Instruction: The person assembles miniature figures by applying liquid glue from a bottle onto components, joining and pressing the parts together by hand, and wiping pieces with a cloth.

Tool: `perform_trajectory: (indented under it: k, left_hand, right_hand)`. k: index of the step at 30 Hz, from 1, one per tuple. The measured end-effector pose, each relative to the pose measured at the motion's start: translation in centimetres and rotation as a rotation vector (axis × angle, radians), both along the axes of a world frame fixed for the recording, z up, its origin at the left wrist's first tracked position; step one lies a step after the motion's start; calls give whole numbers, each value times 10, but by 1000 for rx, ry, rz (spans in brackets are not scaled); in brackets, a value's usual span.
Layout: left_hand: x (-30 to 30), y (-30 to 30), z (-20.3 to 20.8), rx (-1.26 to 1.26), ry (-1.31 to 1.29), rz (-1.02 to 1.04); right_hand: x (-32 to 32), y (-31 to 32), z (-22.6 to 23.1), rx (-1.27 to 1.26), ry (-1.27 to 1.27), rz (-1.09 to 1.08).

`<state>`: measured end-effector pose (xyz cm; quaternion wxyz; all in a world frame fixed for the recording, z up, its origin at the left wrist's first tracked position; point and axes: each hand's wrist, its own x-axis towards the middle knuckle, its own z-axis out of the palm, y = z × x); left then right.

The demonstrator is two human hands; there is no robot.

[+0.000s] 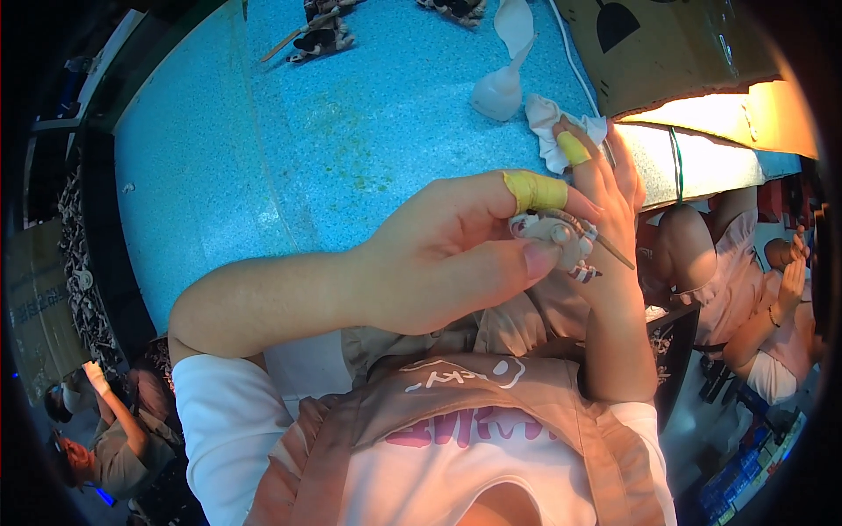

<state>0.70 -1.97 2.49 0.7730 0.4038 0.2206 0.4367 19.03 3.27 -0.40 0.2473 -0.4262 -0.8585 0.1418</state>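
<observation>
My left hand is closed in a pinch. Between its thumb and index finger sits a small grey-and-white figurine with a thin brown stick on it. Yellow tape wraps that index finger. Beyond it, my right hand reaches to a crumpled white cloth, its fingers bent against the cloth; one of them also has yellow tape. The right palm and thumb are mostly hidden.
A speckled blue tabletop lies before me. Dark figurines stand at its far side, near a white plastic scoop-like piece. A cardboard box sits at the right, lit brightly below. Other people sit on both sides.
</observation>
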Motion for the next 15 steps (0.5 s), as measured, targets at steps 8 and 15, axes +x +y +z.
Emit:
perform_trajectory:
  k: [8, 15]
  left_hand:
    - [1, 4, 1, 32, 10, 54]
    - [6, -8, -14, 145, 189, 86]
  right_hand:
    - [7, 9, -3, 7, 263, 49]
    - [23, -30, 36, -389, 604, 106]
